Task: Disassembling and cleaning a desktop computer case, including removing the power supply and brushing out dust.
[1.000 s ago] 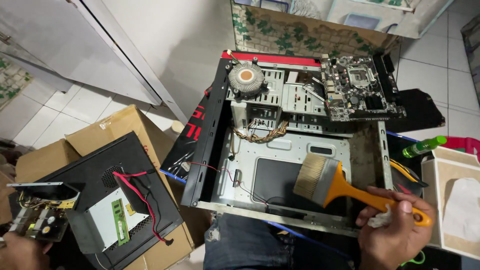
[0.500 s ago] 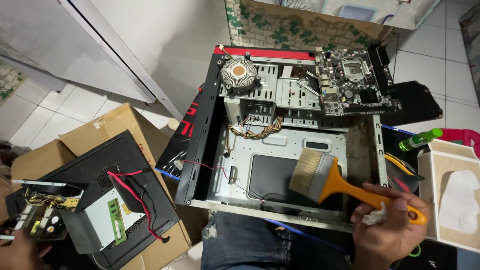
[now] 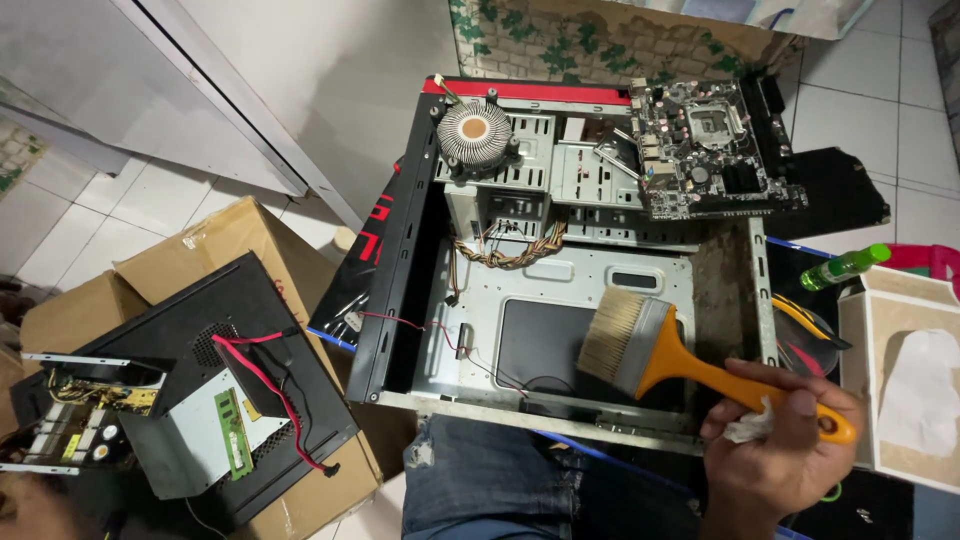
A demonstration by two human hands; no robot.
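Note:
My right hand [image 3: 780, 450] grips the orange handle of a wide paintbrush [image 3: 625, 335], with a crumpled white tissue [image 3: 745, 430] tucked in the same fist. The pale bristles hover over the bare metal floor of an open black computer case [image 3: 400, 260], near its front right corner. A bundle of thin wires [image 3: 510, 250] hangs inside the case. My left hand [image 3: 30, 505] shows only as a sliver at the bottom left edge, under an opened power supply [image 3: 90, 400]; its grip is hidden.
A motherboard [image 3: 710, 150] and a round cooler [image 3: 475, 130] rest on the case's far end. A black panel [image 3: 230, 340] with a green memory stick [image 3: 235, 432] and red cable [image 3: 270, 385] lies on cardboard boxes [image 3: 230, 235]. A tissue box [image 3: 910, 380] and green bottle [image 3: 845, 267] stand right.
The brush stays over the same corner of the case, barely shifted. My left hand has slipped lower toward the frame's bottom left edge, and the view has tilted slightly.

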